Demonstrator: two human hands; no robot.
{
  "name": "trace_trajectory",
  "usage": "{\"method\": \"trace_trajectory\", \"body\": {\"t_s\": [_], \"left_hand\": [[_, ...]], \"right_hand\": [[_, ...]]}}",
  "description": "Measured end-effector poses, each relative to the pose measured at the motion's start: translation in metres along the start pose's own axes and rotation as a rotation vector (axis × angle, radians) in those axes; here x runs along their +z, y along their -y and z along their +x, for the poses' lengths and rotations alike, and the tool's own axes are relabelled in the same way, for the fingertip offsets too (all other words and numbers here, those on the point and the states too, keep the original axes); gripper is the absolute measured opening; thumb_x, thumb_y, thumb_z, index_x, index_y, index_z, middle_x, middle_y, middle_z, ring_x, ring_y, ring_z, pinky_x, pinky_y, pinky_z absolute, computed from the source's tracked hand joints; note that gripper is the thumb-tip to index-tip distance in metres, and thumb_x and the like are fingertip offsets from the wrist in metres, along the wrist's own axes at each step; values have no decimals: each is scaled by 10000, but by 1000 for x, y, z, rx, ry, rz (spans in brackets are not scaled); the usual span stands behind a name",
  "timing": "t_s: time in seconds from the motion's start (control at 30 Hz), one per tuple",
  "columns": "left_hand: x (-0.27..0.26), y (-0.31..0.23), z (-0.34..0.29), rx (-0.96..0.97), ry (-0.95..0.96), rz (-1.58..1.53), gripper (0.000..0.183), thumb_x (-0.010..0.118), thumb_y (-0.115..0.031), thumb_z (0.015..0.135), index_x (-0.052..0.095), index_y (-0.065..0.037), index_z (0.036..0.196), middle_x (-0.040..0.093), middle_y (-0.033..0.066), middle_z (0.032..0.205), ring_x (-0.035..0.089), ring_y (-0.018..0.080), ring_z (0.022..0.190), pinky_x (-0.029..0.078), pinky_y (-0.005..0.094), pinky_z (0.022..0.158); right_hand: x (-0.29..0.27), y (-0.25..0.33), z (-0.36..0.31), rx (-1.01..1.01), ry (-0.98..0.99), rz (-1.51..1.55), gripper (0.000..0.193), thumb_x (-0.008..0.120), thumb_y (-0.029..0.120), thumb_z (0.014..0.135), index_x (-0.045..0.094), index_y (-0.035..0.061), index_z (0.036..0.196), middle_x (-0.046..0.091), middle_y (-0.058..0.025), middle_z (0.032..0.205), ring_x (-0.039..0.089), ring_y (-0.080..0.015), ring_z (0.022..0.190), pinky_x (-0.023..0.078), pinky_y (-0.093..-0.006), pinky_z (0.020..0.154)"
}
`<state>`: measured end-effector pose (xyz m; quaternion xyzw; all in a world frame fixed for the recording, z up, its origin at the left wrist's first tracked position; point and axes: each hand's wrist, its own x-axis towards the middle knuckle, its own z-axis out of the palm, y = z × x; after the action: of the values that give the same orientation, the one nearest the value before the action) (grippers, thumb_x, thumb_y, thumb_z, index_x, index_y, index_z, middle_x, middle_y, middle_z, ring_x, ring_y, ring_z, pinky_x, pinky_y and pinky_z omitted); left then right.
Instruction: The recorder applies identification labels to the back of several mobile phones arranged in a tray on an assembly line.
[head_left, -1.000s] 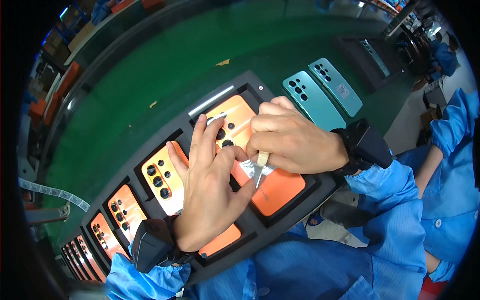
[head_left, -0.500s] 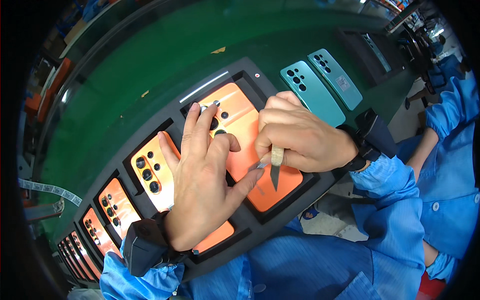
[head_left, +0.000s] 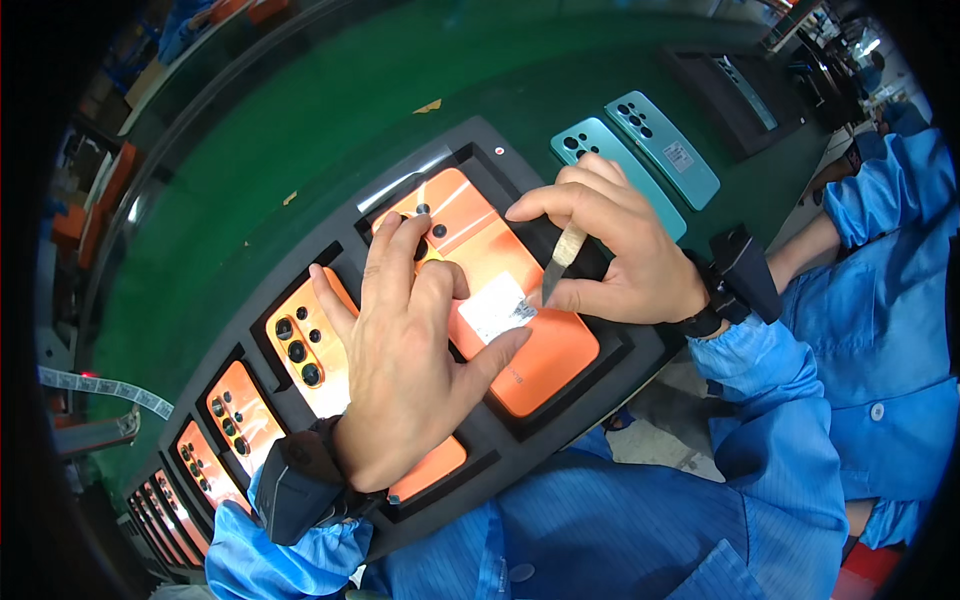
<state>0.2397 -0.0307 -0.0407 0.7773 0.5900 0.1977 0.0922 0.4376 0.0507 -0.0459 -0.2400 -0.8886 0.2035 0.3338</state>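
Note:
An orange phone (head_left: 550,362) lies back up in the nearest slot of a black foam tray (head_left: 590,405). On its back sits a white and silvery label (head_left: 492,306). My left hand (head_left: 395,355) rests over the phone, fingers apart near its cameras, with the thumb by the label's lower edge. In my right hand (head_left: 635,255) is a small knife (head_left: 567,246) with a tape-wrapped handle, its blade pointing down beside the label. The right thumb reaches toward the label's right edge; the index finger is extended. Whether either thumb touches the label I cannot tell.
More orange phones (head_left: 312,340) fill the tray's slots toward the left. Two teal phones (head_left: 665,150) lie on the green surface (head_left: 380,130) beyond my right hand. Another dark tray (head_left: 690,75) stands farther right. A strip of labels (head_left: 105,384) hangs at far left. Another person's sleeve (head_left: 880,200) is close at right.
The label now lies flat in view on the phone; before, only a small shiny bit showed at my fingertips. My right hand has opened out somewhat, still with the knife.

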Motion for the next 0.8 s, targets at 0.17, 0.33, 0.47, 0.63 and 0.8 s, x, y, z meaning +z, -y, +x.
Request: {"method": "trace_trajectory", "body": {"t_s": [0.17, 0.33, 0.47, 0.63, 0.8], "left_hand": [[3, 1, 3, -8, -9, 14, 365, 717, -295, 729, 480, -74, 897, 403, 162, 1244, 434, 313, 1131, 141, 633, 936], [8, 6, 2, 32, -87, 9, 192, 609, -106, 793, 494, -67, 942, 450, 152, 1201, 412, 307, 1181, 210, 637, 931], [11, 14, 3, -14, -126, -146, 281, 493, 52, 782, 489, -61, 1039, 458, 146, 1200, 429, 299, 1174, 236, 563, 968], [11, 21, 1, -28, -353, -360, 583, 363, 154, 706, 395, -42, 1254, 317, 209, 1351, 347, 338, 1238, 262, 406, 1030], [2, -5, 3, -102, -65, 105, 841, 667, -397, 747, 237, -74, 1394, 67, 208, 1464, 64, 374, 1361, 78, 588, 1039]], "right_hand": [[5, 1, -3, 94, -1, -9, 562, 740, 389, 640, 546, 80, 1068, 534, -43, 796, 450, -213, 756, 335, -336, 745], [10, -2, -4, 148, 10, -44, 661, 744, 413, 636, 499, 78, 1151, 533, -69, 887, 457, -238, 831, 347, -356, 783], [17, 10, 10, 91, -40, -242, 761, 764, 443, 593, 467, 72, 1188, 507, -99, 933, 448, -263, 880, 340, -366, 780], [22, 12, 15, 50, 14, -540, 666, 732, 395, 645, 484, 88, 1182, 521, -93, 876, 464, -227, 844, 342, -351, 709], [17, -2, 7, 23, -247, -287, 400, 679, 234, 721, 542, 78, 1063, 561, -76, 857, 500, -259, 796, 390, -375, 720]]}}
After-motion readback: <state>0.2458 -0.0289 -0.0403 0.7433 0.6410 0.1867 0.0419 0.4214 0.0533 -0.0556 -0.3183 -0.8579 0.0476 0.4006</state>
